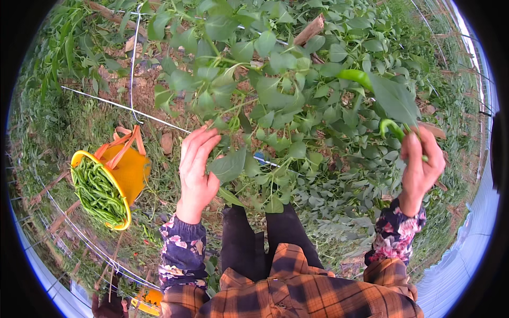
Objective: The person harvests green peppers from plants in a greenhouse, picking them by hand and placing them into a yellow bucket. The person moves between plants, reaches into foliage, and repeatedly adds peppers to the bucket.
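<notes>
At the right, my right hand (422,165) pinches a slim, curved green pepper (393,128) between thumb and fingers. A large leaf (393,97) rises just above those fingertips, and another green pepper (355,76) hangs partly behind it. My left hand (197,171) reaches into the near side of the pepper plant (270,91), thumb apart from the fingers, with nothing visible in it. Beside its thumb is a broad leaf (230,165); whether they touch, I cannot tell. Small green growth (234,123) sits beyond its fingertips.
A yellow bucket (128,175) with orange straps, full of green peppers (97,192), leans at the left. White strings (119,106) cross between plants. A wooden stake (310,30) stands among the leaves. Lower left, another person (109,300) is near a second yellow container (149,302).
</notes>
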Demonstrator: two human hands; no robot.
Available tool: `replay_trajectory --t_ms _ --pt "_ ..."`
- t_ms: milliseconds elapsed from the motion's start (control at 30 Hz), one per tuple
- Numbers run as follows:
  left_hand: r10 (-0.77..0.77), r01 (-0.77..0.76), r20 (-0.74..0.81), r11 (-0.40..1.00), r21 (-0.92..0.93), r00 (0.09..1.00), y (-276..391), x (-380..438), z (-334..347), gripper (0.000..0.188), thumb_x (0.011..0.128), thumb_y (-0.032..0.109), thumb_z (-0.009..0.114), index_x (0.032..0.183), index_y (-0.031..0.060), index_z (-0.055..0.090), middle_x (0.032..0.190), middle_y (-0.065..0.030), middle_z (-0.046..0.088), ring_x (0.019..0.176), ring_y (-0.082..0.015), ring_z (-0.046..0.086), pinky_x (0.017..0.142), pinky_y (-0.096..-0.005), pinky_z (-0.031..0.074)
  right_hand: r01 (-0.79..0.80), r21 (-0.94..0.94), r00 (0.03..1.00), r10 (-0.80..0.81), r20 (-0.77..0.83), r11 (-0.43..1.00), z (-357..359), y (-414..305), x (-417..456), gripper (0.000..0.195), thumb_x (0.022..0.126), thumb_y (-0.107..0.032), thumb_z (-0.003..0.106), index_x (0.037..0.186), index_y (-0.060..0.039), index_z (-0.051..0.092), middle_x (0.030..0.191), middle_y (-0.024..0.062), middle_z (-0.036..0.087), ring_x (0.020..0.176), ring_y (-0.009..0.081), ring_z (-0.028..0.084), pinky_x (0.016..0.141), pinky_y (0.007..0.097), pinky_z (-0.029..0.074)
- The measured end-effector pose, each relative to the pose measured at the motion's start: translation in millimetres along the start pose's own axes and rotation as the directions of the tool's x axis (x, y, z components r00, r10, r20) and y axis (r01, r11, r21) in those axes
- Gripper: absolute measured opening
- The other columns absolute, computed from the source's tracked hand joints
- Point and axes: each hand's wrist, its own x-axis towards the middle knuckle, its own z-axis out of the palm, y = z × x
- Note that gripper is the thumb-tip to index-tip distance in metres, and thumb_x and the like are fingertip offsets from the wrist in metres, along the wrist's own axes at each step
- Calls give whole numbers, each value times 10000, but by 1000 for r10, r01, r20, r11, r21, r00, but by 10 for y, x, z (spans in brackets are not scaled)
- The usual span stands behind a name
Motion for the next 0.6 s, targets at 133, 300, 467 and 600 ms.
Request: replay_trajectory --t_ms 133,300,467,600 --pt "-77 75 47 997 35 996 202 219 26 595 752 101 737 1307 37 533 1489 -191 378 1397 -409 313 1122 -499 280 278 -91 952 -287 -107 956 -728 -239 -444 302 867 -245 660 917 53 667 748 75 617 615 160 575 574 255 456" --pt "86 -57 44 890 -453 995 603 98 -24 580 795 236 750 1307 50 552 1384 -173 504 1313 -384 438 1045 -486 366 152 474 796 -392 461 867 -214 -488 -532 192 802 -136 613 754 42 662 591 91 595 446 192 546 418 318 427" --pt "-29 447 525 564 -694 851 641 -814 369 357 874 208 685 1187 52 613 1094 -162 662 1022 -371 620 884 -438 490 19 397 636 -317 704 918 834 -728 -813 110 805 -19 654 904 28 664 617 108 543 516 266 523 482 349 433" --pt "-607 788 571 157 -595 552 436 -1334 463 198 928 141 644 1063 -4 644 877 -72 662 713 -174 634 667 -333 512 -654 243 641 354 681 717 1322 -601 -1021 332 943 -17 506 1260 6 600 674 6 571 524 45 479 470 215 397"
